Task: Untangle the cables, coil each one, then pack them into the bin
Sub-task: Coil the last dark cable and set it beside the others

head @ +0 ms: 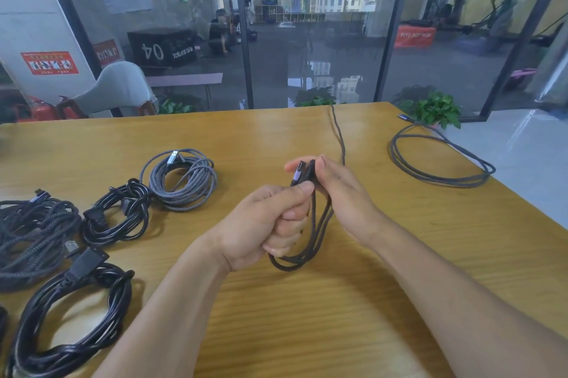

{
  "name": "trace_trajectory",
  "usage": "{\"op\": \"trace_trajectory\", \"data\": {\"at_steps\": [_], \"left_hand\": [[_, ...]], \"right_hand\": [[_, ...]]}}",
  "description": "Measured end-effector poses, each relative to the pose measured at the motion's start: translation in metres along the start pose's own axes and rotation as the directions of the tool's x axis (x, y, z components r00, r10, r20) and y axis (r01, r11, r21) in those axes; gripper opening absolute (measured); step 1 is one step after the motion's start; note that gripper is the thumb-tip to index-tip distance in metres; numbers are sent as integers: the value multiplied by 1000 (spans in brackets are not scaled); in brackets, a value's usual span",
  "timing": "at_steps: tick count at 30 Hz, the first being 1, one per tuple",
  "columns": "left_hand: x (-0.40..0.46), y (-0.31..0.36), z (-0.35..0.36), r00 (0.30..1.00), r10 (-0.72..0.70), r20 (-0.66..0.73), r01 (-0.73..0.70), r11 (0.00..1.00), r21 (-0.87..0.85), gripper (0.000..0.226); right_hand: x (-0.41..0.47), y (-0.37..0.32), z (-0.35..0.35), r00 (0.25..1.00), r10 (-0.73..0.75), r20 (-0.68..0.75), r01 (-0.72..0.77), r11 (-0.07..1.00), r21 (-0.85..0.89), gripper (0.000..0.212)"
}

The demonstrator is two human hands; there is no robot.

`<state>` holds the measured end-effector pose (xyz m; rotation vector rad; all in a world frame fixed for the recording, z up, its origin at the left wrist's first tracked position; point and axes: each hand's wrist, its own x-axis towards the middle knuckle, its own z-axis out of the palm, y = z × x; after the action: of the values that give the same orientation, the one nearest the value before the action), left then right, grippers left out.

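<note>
Head view, centre of the frame: we see the left hand [270,220] curled in a fist round a dark braided cable [313,233], whose loops hang out below the fist. The right hand [335,190] pinches the top of those loops beside the cable's silver plug [297,174], thumb and fingers pressed on the strands. From the right hand the same cable runs toward the upper middle, across the wooden table [307,316] to its far edge. At the left of the frame we find coiled cables lying on the table: a grey braided coil [181,180], a small black coil [116,214], a large black coil [70,316] and a dark braided bundle [27,239]. At the upper right a loose cable [439,159] loops near a potted plant [436,110].
</note>
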<state>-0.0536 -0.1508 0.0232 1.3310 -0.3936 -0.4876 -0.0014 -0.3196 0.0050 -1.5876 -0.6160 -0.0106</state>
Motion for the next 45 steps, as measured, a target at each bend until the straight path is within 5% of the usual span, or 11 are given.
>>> {"op": "trace_trajectory", "data": {"at_steps": [8,14,20,24,27,29,34,38,41,43,45], "left_hand": [[4,0,-3,976,127,-178,-90,975,203,49],[7,-5,9,981,87,-174,-69,992,110,55],[5,-2,5,945,126,-301,-76,982,173,50],[-2,7,-14,872,220,-437,-181,975,130,49],[-8,15,-26,834,244,-494,-220,970,108,50],[-11,17,-29,827,242,-507,-217,970,108,50],[-12,18,-30,839,225,-495,-198,974,107,50],[-11,17,-24,886,195,-421,-147,978,145,49],[-8,16,-19,906,183,-382,-130,979,159,49],[-5,13,-14,915,181,-360,-118,974,191,49],[-2,10,-9,911,186,-368,-98,965,245,50]], "right_hand": [[1,-11,5,978,60,-200,-33,990,136,59],[5,-10,5,904,31,-427,23,992,121,57],[3,-2,-3,992,29,-122,-11,990,142,31],[2,13,-29,954,144,263,-74,963,-258,45],[1,21,-47,874,358,328,-84,778,-623,28],[2,18,-64,858,402,318,-105,745,-659,13],[-6,1,-117,848,523,84,-291,593,-750,33],[-9,0,-132,864,471,-178,-399,426,-812,52],[0,-2,-120,892,225,-392,-443,271,-854,81],[7,-7,-96,893,17,-449,-443,204,-873,78],[10,-7,-70,879,-91,-467,-419,317,-851,66]]}}
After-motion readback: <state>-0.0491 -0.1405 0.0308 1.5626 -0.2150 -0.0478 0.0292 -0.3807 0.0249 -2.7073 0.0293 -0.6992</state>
